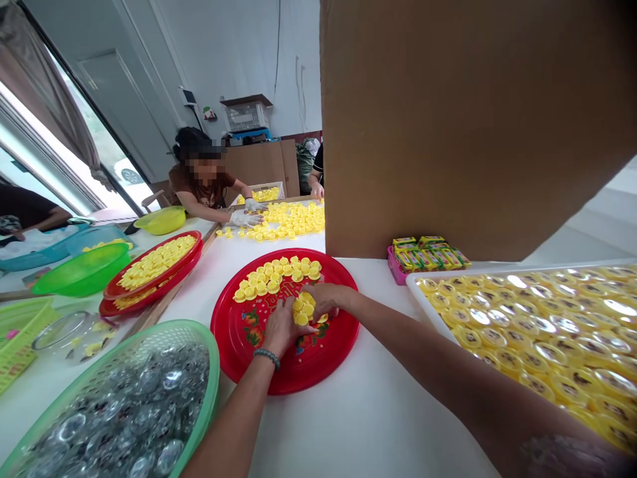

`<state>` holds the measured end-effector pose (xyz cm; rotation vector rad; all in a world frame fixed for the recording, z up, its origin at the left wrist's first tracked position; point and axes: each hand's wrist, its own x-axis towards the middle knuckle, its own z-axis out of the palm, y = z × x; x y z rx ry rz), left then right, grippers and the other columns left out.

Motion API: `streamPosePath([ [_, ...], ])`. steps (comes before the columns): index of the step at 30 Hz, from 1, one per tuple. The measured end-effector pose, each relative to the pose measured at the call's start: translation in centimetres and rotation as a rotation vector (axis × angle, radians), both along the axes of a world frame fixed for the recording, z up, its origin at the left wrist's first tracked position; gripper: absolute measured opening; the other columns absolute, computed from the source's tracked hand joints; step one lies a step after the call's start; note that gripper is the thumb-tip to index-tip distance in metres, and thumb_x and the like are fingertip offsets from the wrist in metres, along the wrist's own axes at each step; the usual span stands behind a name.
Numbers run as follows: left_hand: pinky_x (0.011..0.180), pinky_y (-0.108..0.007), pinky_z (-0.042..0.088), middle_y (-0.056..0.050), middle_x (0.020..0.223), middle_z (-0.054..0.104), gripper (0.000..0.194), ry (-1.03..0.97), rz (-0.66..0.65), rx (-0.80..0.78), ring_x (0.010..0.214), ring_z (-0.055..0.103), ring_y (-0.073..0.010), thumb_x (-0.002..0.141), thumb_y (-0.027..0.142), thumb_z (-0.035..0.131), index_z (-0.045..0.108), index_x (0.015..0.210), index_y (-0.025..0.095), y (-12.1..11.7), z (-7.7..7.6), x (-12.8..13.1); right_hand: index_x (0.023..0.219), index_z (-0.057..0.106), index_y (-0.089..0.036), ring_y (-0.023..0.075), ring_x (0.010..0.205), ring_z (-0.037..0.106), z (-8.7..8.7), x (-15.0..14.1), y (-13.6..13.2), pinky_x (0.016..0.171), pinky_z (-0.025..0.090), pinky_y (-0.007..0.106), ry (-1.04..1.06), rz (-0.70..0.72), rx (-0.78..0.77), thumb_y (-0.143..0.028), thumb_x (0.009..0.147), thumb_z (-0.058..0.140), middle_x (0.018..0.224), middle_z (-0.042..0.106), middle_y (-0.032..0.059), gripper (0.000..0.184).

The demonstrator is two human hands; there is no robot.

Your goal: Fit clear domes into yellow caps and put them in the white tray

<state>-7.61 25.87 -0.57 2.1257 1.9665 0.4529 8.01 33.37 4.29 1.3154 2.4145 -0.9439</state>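
Both my hands are over a round red plastic tray (pixel 283 386) with a printed fruit pattern. Between them they cup a small heap of yellow plastic pieces (pixel 303 309). My left hand (pixel 283 326), with a beaded bracelet at the wrist, closes round the heap from the left. From the right, my right hand (pixel 321 299) curls over it, its fingertips partly hidden. More small round yellow pieces (pixel 271 275) stand in rows along the tray's far side.
Left of the tray, a green basket (pixel 213 372) holds clear plastic domes. On the right, a white tray (pixel 414 285) is filled with yellow lidded pieces, near a pink basket (pixel 395 269) of small boxes. A cardboard sheet (pixel 448 133) stands behind. Across the table, a gloved co-worker (pixel 202 179) handles yellow pieces.
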Motion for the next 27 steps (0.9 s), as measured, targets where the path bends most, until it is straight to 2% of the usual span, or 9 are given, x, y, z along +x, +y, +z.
streamPosePath([
  [4,0.077,-0.031,0.044,-0.014,0.112,0.049,0.075,-0.028,-0.008,0.009,0.1,0.055,-0.0287,0.063,0.05,0.075,0.042,0.122,0.017,-0.5,0.0,0.1,0.128,0.038,-0.025,0.016,0.054,0.061,-0.1,0.1,-0.2,0.046,0.047,0.024,0.003,0.028,0.037,-0.041,0.051,0.077,0.103,0.061,0.0083,0.088],
  [9,0.08,-0.032,0.044,-0.015,0.113,0.049,0.075,-0.049,-0.018,0.032,0.102,0.054,-0.0295,0.063,0.049,0.076,0.042,0.121,0.016,-0.9,0.0,0.1,0.131,0.035,-0.025,0.0166,0.057,0.061,-0.3,0.4,-0.6,0.048,0.045,0.024,0.002,0.033,0.113,-0.04,0.053,0.075,0.096,0.062,0.0055,0.089],
  [17,0.078,-0.031,0.044,-0.014,0.113,0.048,0.073,-0.058,-0.032,0.053,0.1,0.055,-0.0286,0.065,0.046,0.075,0.04,0.122,0.018,-1.3,0.3,0.0,0.123,0.043,-0.023,0.026,0.086,0.061,-0.5,0.5,-1.3,0.062,0.046,0.027,0.021,0.067,0.291,-0.036,0.055,0.075,0.097,0.062,0.0073,0.076],
  [21,0.071,-0.032,0.044,-0.013,0.109,0.049,0.073,-0.015,-0.024,0.076,0.093,0.057,-0.0291,0.065,0.047,0.075,0.041,0.122,0.018,-1.6,1.7,0.5,0.128,0.039,-0.024,0.0274,0.093,0.059,0.7,1.1,-1.9,0.067,0.046,0.029,0.028,0.06,0.348,-0.039,0.056,0.074,0.105,0.06,0.009,0.081],
  [24,0.069,-0.032,0.044,-0.013,0.109,0.049,0.072,-0.002,-0.03,0.1,0.09,0.058,-0.0285,0.067,0.046,0.074,0.039,0.123,0.018,-2.5,3.3,1.5,0.131,0.036,-0.024,0.0289,0.1,0.056,2.5,2.0,-3.1,0.074,0.046,0.031,0.014,0.053,0.379,-0.04,0.057,0.073,0.112,0.057,0.0105,0.083],
  [27,0.067,-0.032,0.044,-0.012,0.109,0.049,0.074,-0.001,-0.04,0.117,0.087,0.058,-0.0277,0.066,0.046,0.075,0.038,0.124,0.018,-4.4,5.0,3.3,0.132,0.034,-0.022,0.03,0.103,0.055,4.6,3.5,-5.5,0.077,0.045,0.033,-0.025,0.028,0.39,-0.039,0.058,0.071,0.115,0.056,0.0118,0.084],
])
